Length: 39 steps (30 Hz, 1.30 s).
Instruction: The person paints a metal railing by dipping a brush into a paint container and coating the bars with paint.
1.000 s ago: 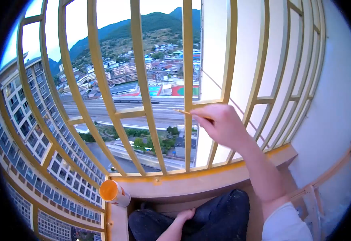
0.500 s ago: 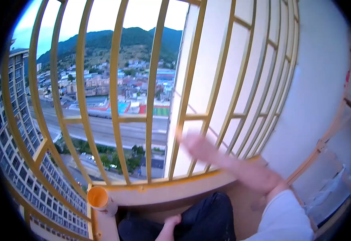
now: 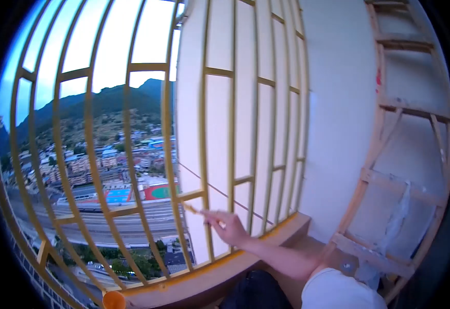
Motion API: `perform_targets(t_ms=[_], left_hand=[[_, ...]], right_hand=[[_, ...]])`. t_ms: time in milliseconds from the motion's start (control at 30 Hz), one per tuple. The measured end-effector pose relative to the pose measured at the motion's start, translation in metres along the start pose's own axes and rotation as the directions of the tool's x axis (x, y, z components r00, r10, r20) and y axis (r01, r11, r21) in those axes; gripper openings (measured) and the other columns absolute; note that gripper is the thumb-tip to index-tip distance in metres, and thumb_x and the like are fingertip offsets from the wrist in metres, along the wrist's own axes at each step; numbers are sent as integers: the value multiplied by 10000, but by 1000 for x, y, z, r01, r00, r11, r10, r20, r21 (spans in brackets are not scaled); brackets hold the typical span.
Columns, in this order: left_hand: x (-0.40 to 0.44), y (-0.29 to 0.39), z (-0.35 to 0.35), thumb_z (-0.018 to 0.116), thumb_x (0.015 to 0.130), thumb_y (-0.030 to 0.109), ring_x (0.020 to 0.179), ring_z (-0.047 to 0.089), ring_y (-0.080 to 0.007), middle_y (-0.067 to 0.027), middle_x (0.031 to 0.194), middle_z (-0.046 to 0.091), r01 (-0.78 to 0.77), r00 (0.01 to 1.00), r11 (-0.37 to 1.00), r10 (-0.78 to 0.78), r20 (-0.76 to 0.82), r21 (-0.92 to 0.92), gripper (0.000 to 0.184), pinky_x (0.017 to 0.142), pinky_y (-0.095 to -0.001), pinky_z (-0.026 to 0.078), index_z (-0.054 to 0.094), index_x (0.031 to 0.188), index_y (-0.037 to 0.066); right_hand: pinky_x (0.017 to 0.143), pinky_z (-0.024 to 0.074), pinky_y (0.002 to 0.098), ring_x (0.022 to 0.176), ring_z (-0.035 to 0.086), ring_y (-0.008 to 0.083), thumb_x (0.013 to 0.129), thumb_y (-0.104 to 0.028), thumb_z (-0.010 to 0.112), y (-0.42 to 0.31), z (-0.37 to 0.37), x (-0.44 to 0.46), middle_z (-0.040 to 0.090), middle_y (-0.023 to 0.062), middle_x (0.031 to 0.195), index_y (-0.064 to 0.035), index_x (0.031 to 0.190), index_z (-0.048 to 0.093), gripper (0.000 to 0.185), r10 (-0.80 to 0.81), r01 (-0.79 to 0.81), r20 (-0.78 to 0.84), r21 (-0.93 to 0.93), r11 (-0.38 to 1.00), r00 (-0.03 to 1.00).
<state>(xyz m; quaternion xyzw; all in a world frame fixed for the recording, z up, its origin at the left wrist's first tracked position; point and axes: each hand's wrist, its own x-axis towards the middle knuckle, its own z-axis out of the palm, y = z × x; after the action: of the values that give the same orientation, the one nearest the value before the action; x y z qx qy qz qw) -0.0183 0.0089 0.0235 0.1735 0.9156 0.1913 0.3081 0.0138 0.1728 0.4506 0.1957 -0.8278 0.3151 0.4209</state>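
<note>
My right hand (image 3: 229,227) reaches forward, closed around a small paintbrush (image 3: 190,207). The brush tip points up and left and is at the yellow metal bars (image 3: 167,134), close to a short crosspiece (image 3: 190,195). Whether the bristles touch the metal I cannot tell. A cup (image 3: 114,299) with orange inside stands at the lower left by the foot of the bars, partly cut off by the frame. My left hand is out of view.
A ledge (image 3: 148,297) with an orange-yellow edge runs below the bars. My dark-trousered leg (image 3: 256,291) is beneath it. A wooden ladder (image 3: 371,154) leans at the right by the white wall (image 3: 333,129). Roads and buildings lie far below outside.
The view has turned right and up, bringing more of the ladder in. My right hand was blurred and now shows the brush at the bars. My left hand has left the view.
</note>
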Motion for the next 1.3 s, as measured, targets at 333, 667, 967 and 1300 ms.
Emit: perform_targets(t_ms=[333,667,967,1300], left_hand=[[-19,-15,14,171,1008,475,1307,482,-392,-274,1349,528,37,999,996,-38,6,76,699,1144,-461,317,585,1300,-7],[-62,16,-1,459,973,399,964,660,-403,-244,970,691,34,923,964,71,-379,263,434,889,-491,505,732,996,62],[-322,195,-135,389,975,570,1211,549,-365,-227,1286,604,-894,365,17,608,-705,-448,709,1094,-504,348,539,1339,-19],[-390,198,-104,329,1035,443,1147,594,-386,-124,1224,667,-489,-239,-755,598,-765,-438,479,979,-640,360,666,1269,196]], right_hand=[[950,496,326,1143,636,270,1047,-179,387,46,-78,-310,650,199,1222,24,1343,518,382,797,-451,295,892,-33,527],[568,422,234,621,535,106,1049,-215,459,62,-164,-388,573,28,717,-95,927,563,200,845,-550,173,820,162,506],[568,388,252,615,494,119,1054,-247,424,25,-207,-287,529,39,698,-68,960,540,233,729,-417,0,821,391,685],[564,331,269,600,400,113,1067,-258,368,-9,-210,-134,442,16,660,-45,1013,520,267,416,-303,45,757,579,908]])
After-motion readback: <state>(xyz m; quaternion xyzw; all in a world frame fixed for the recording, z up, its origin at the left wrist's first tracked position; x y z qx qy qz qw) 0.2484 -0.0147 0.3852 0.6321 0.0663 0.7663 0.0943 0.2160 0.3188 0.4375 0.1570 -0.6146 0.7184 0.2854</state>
